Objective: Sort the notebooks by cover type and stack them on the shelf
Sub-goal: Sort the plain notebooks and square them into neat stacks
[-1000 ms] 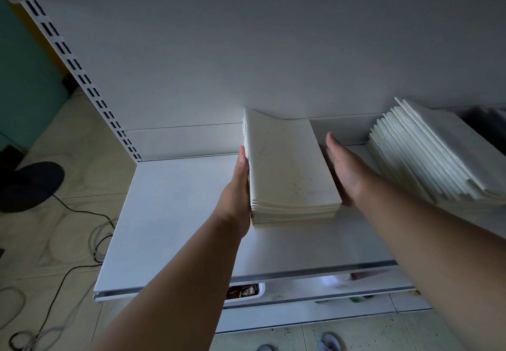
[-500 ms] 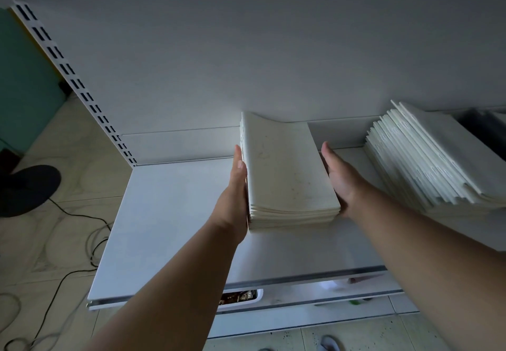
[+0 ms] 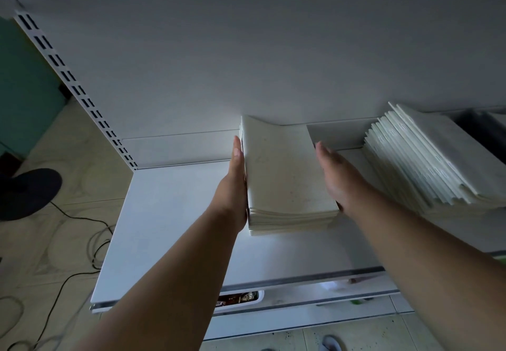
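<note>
So there's a stack of cream-covered notebooks (image 3: 287, 178) lying flat on the white shelf (image 3: 169, 213), pushed back against the rear panel, roughly mid-shelf. The left hand (image 3: 235, 183) is flat with fingers straight, palm pressed along the stack's left edge. The right hand (image 3: 335, 175) is on the other side, fingers straight too, lying along the stack's right edge, though I can't tell if the palm actually touches the paper or just sits beside it. Neither hand is gripping anything, both are just flattened out, squaring the pile between them.

Off to the right on the same shelf there's a second, bigger pile of white notebooks (image 3: 427, 159), fanned out and leaning, well apart from the right hand. Something dark sits behind it at the far right, too dim to make out.

Down on the tiled floor to the left there's a round dark fan base (image 3: 27, 191) and a black cable (image 3: 68, 254) looping around.
</note>
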